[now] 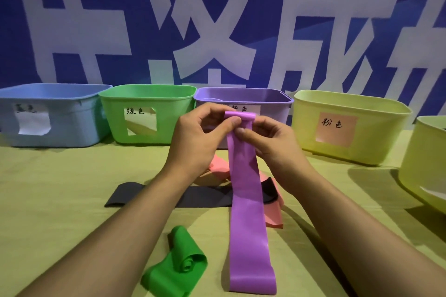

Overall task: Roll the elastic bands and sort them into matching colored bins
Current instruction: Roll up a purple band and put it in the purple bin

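One purple band [246,200] is being rolled from its top end, both hands, left [200,137] and right [270,142], pinching it before the purple bin [277,101], while green [178,265], black [125,194] and pink [274,214] bands are lying unsorted on the bench [60,200].

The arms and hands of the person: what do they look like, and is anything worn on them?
Both forearms are bare up to the picture's lower edge; no sleeve shows. The left hand and the right hand carry no glove, ring, watch or bracelet. The fingernails are short and unpainted.
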